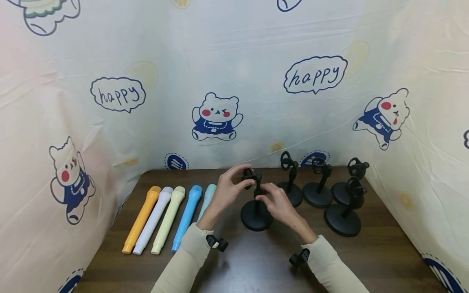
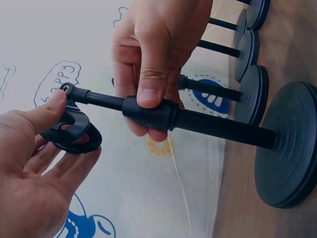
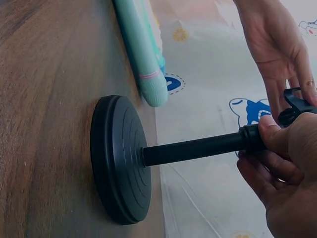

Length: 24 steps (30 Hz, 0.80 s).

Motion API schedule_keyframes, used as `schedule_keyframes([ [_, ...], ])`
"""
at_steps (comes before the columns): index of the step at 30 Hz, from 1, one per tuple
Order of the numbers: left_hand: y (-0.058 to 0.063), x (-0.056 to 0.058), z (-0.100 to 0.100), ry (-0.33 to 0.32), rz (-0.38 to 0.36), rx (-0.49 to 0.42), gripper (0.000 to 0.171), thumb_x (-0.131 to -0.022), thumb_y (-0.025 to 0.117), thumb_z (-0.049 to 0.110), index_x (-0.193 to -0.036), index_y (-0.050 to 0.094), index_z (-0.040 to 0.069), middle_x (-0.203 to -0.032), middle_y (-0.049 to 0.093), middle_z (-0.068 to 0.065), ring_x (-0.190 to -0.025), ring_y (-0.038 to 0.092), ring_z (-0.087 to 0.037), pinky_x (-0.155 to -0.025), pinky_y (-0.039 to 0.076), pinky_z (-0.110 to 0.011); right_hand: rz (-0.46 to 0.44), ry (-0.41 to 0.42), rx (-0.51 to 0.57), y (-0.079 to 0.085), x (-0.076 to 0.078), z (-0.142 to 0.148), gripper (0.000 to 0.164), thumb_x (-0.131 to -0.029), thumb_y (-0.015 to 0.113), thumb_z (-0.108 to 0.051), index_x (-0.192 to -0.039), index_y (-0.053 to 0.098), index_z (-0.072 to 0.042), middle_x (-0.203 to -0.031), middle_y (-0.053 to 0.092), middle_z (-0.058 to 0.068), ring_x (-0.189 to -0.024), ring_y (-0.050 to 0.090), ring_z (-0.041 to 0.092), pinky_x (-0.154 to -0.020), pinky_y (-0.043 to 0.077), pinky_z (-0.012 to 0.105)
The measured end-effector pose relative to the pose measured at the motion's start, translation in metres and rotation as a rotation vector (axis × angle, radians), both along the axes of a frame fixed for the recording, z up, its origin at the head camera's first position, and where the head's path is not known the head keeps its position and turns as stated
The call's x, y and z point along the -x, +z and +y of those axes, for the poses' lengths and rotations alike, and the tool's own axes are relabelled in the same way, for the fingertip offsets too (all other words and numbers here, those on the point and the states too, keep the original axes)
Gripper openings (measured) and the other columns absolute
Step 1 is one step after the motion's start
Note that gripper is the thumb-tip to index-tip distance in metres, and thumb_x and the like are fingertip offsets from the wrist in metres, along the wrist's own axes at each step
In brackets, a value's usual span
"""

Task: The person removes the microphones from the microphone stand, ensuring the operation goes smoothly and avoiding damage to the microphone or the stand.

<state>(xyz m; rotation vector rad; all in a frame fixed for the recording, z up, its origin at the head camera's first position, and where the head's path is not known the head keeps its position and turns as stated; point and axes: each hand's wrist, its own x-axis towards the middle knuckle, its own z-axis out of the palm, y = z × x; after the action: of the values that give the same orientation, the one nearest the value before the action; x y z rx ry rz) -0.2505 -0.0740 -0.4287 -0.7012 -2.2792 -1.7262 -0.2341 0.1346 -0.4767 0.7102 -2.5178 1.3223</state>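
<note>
A black desktop microphone stand (image 1: 256, 217) with a round base is upright on the table between both hands. My left hand (image 1: 228, 189) holds the ring-shaped clip (image 2: 81, 134) at its top, thumb near the pivot screw and fingers under the clip. With thumb and fingers my right hand (image 1: 280, 203) grips the collar (image 2: 148, 113) partway up the pole. In the right wrist view the stand's base (image 3: 121, 158) rests flat on the wood, while the right hand (image 3: 297, 163) covers most of the collar.
Several more black microphone stands (image 1: 342, 219) are grouped at the right. On the left lie several microphone-shaped sticks in a row, among them an orange one (image 1: 141, 219), a blue one (image 1: 187, 217) and a mint one (image 3: 141, 54) beside my left wrist. A printed cloth (image 1: 256, 122) hangs behind the table (image 1: 253, 268).
</note>
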Motion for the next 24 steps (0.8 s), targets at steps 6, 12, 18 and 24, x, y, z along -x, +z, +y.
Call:
schedule_keyframes([
  [6,0.0009,-0.0008,-0.0014,-0.001,-0.002,0.029,0.048,-0.097,0.079,0.017,-0.142,0.065,0.017,-0.133,0.072,-0.009,-0.122,0.071,-0.029,-0.105,0.059,-0.047,-0.035,0.019,-0.012,0.0003,0.0003,0.0018,0.030,-0.102,0.071,-0.012,-0.133,0.071,-0.009,-0.122,0.072,0.008,-0.110,0.070,0.025,-0.095,0.060,0.046],
  [12,0.0007,-0.0017,-0.0029,-0.009,-0.011,0.044,0.051,-0.097,0.079,0.012,-0.144,0.063,0.016,-0.136,0.070,-0.011,-0.128,0.067,-0.030,-0.110,0.055,-0.052,-0.059,0.021,0.008,0.0006,0.0007,0.0011,0.035,-0.100,0.076,-0.017,-0.134,0.068,-0.010,-0.124,0.072,0.008,-0.109,0.072,0.023,-0.094,0.062,0.043],
  [18,0.0022,-0.0029,-0.0033,-0.017,-0.033,0.024,0.050,-0.097,0.079,0.012,-0.145,0.062,0.013,-0.133,0.071,-0.015,-0.126,0.068,-0.035,-0.110,0.055,-0.055,-0.089,-0.059,0.029,0.0053,0.0030,-0.0011,0.039,-0.092,0.087,-0.027,-0.123,0.067,-0.013,-0.111,0.072,0.004,-0.097,0.072,0.016,-0.087,0.064,0.037],
  [24,0.0040,-0.0041,-0.0038,0.002,-0.050,0.035,0.051,-0.096,0.080,0.013,-0.144,0.064,0.014,-0.133,0.071,-0.013,-0.125,0.068,-0.033,-0.110,0.055,-0.053,-0.092,-0.090,0.033,0.0063,0.0022,-0.0011,0.035,-0.090,0.088,-0.025,-0.115,0.066,-0.013,-0.103,0.070,0.003,-0.091,0.069,0.014,-0.083,0.063,0.034],
])
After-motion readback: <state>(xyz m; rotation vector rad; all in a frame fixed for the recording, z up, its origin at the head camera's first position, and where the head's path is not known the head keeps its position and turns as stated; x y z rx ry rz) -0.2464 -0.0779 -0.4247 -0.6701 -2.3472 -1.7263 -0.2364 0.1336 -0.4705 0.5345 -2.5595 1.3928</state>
